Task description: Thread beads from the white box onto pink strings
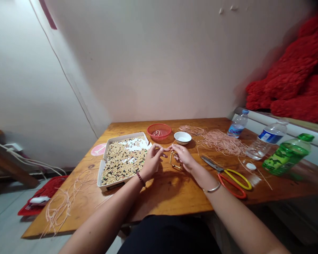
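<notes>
The right hand (pixel 184 157) holds a tan-and-dark beaded strand (pixel 171 160); whether the adjacent left hand (pixel 151 163) grips anything is unclear.

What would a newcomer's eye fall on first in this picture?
Probably the red heap at upper right, vivid against the pale wall. Then perhaps the white box of beads on the table's left, and the yellow-and-red-handled scissors right of the hands. A beaded strand loops beside the right hand.
</notes>
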Tool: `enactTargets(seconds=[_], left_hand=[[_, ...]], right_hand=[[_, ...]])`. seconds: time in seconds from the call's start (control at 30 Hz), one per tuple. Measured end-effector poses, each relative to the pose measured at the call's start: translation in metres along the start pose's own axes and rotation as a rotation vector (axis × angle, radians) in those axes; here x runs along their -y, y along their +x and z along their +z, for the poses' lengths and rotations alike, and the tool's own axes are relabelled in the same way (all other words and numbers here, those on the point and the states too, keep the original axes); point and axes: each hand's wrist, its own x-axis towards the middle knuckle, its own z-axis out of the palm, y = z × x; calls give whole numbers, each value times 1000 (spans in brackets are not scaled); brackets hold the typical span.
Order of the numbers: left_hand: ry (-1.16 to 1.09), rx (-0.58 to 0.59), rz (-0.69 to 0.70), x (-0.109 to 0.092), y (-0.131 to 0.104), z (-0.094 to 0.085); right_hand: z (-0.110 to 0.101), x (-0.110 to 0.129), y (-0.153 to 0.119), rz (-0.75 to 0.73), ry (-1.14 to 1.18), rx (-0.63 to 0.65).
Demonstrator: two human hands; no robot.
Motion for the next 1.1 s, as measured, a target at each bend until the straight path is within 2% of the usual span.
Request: enactTargets(seconds=[0.2, 0.57, 0.63, 0.7, 0.9, 1.1], left_hand=[[57, -36, -9, 3, 1, 0], [73, 17, -2, 4, 1, 0], [65, 25, 18, 4, 0, 1], [74, -15, 74, 4, 1, 1], [267, -178, 239, 6, 6, -6], [291, -246, 244, 9, 9, -9]], right_hand=[[-3, -2, 2, -35, -32, 35], [-6, -9, 7, -78, -91, 23], [-6, -8, 7, -80, -114, 29], [-6, -8, 8, -81, -143, 44], [-3, -2, 4, -46, -177, 173], [-1, 6, -9, -69, -233, 373]])
